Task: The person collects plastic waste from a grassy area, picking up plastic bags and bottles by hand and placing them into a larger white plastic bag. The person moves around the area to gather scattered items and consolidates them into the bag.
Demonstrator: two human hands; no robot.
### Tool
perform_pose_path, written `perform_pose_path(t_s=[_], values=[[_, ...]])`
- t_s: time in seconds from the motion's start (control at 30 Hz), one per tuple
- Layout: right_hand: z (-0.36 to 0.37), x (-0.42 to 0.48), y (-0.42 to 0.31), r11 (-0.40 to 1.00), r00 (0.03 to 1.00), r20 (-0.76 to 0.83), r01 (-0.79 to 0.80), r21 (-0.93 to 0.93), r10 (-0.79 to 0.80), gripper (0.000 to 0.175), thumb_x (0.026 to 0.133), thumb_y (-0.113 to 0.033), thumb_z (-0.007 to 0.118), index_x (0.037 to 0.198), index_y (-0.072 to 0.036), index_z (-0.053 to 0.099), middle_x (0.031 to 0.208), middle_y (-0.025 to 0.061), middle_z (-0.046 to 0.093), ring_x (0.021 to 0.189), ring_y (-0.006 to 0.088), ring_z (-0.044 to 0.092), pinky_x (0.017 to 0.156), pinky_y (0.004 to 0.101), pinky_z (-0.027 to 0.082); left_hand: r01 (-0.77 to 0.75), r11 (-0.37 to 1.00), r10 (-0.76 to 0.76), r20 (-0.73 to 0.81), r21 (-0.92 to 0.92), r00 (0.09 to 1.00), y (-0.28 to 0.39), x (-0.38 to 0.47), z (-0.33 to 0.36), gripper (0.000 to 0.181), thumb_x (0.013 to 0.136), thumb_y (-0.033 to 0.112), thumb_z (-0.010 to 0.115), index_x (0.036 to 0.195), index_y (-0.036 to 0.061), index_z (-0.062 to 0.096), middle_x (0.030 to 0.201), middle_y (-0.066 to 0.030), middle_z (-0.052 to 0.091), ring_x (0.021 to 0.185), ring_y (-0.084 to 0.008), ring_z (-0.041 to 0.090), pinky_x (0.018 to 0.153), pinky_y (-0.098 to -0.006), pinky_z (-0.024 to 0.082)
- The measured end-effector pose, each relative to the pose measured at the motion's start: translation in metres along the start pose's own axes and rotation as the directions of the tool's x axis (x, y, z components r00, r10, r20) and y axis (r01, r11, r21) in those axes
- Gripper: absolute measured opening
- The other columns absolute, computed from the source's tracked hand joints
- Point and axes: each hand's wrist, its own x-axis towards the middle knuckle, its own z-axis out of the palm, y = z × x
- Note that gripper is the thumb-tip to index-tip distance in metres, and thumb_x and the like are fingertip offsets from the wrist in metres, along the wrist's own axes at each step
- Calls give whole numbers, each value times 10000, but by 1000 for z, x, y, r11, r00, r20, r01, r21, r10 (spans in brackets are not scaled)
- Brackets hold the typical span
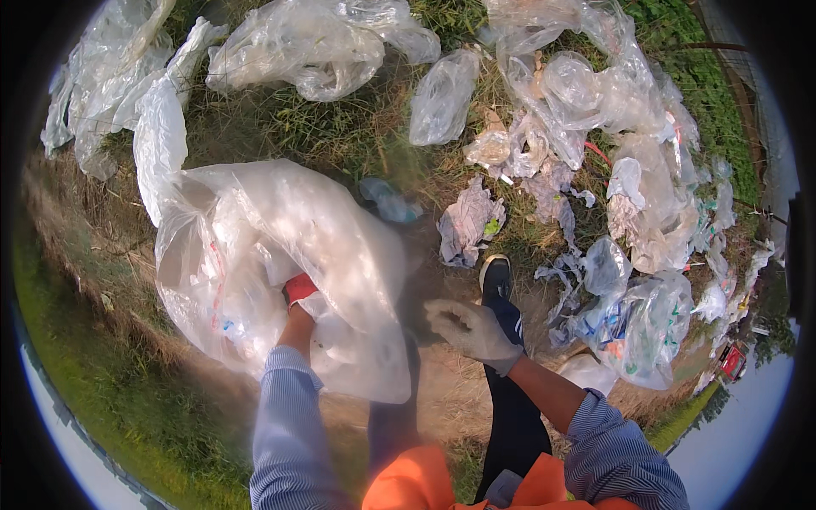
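A large translucent plastic bag point(338, 229) with crumpled plastic film inside fills the left middle of the head view. My left hand point(299, 292), in a red glove, reaches into it; the fingers are hidden by the film, so its grip cannot be told. My right hand point(475, 335) wears a pale glove and hangs over the ground to the right of the bag, fingers curved and apart, with nothing in it. Beyond this hand a crumpled greyish-pink plastic sheet point(468, 223) lies on the grass near my shoe point(496, 275).
Clear plastic film point(306, 51) lies across the grass ahead, with white film point(159, 134) at the left. A heap of plastic bags point(650, 319) spreads along the right. A clear bag point(444, 99) lies ahead. A red vehicle point(733, 362) stands far right.
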Motion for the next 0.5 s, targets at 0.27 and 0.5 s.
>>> perform_pose_path(t_s=[0.27,0.5], values=[[-86,264,30,246,988,-70,-34,-969,-137,474,870,-376,609,1330,-262,615,1630,149,110,1488,425,70,1167,593,176,-95,993,93,-27,-65,995,-12,-1,11,422,813,281,661,1197,110,634,1260,-154,599,1140,-308,586,942,-423,493],[-120,297,-9,357,901,-220,-79,-931,-373,561,894,-287,544,1400,-48,502,1526,113,358,1407,377,308,1131,544,291,-245,904,116,-349,-351,930,2,-66,-67,607,736,216,706,1329,155,585,1397,-164,520,1312,-361,458,1097,-426,371]])
